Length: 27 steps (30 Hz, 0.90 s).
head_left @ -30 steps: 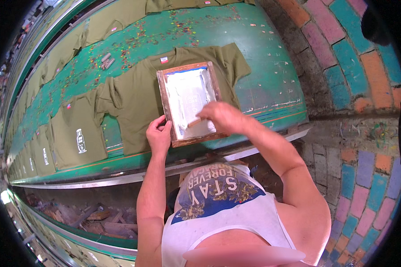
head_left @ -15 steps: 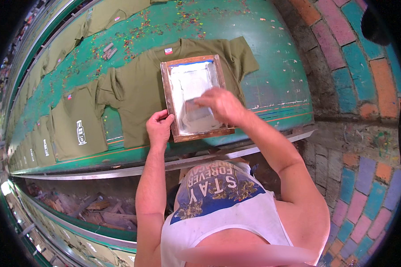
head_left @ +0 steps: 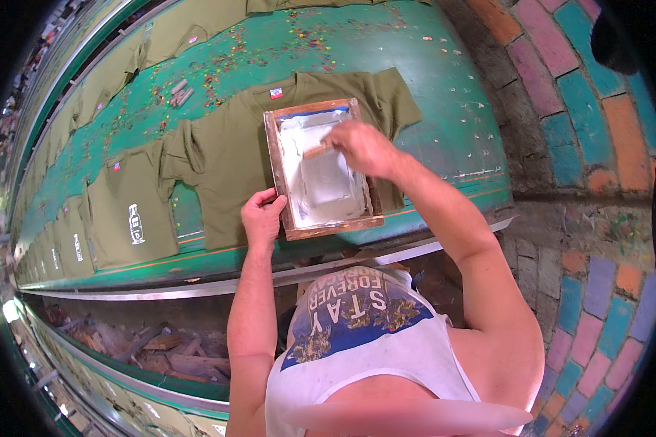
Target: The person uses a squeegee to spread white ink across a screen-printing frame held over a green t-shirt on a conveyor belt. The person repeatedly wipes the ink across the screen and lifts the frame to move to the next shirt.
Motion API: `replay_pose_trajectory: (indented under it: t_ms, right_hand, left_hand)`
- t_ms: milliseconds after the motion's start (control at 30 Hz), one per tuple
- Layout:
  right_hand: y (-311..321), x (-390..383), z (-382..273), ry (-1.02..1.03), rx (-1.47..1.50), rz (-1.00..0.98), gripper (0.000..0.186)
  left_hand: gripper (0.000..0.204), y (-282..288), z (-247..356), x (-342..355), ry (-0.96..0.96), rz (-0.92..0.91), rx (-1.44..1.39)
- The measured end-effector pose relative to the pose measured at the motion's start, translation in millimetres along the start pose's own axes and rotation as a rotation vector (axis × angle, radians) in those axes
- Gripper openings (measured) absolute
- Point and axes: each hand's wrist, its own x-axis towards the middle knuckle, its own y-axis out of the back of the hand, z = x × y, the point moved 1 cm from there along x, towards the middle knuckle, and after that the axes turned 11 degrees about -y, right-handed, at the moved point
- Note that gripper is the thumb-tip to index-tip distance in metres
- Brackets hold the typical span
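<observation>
A wooden-framed printing screen (head_left: 284, 186) coated in white ink lies on an olive green T-shirt (head_left: 226, 153) spread on the long green table (head_left: 444, 95). My left hand (head_left: 262, 216) presses on the frame's near left edge. My right hand (head_left: 361, 146) grips a wooden-handled squeegee (head_left: 315, 151) inside the frame, at the far part of the mesh.
More olive T-shirts lie in a row along the table to the left; the nearest (head_left: 127, 218) bears a white print. Small objects (head_left: 180, 91) and paint specks dot the table top. Wood scraps (head_left: 160, 349) lie under the table. Coloured brick paving (head_left: 583, 146) runs on the right.
My right hand has moved with the squeegee from the near part of the screen to its far part. The left hand stays on the frame's edge.
</observation>
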Motion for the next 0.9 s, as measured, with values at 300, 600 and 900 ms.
replay_pose_trajectory:
  t_ms: [300, 600, 900]
  right_hand:
    - [-7.7, 6.2, 3.2, 0.087, -0.089, 0.046, 0.04]
    - [-15.0, -103.7, -53.8, 0.083, 0.031, -0.056, 0.038]
    - [8.1, 40.2, 12.4, -0.072, -0.084, 0.046, 0.036]
  left_hand:
    - [0.033, -1.0, -7.8, -0.6, -0.005, 0.008, -0.057]
    - [0.035, -1.8, 0.1, -1.3, 0.006, 0.004, 0.006]
    - [0.039, -0.1, -6.6, -0.8, -0.023, -0.015, -0.037]
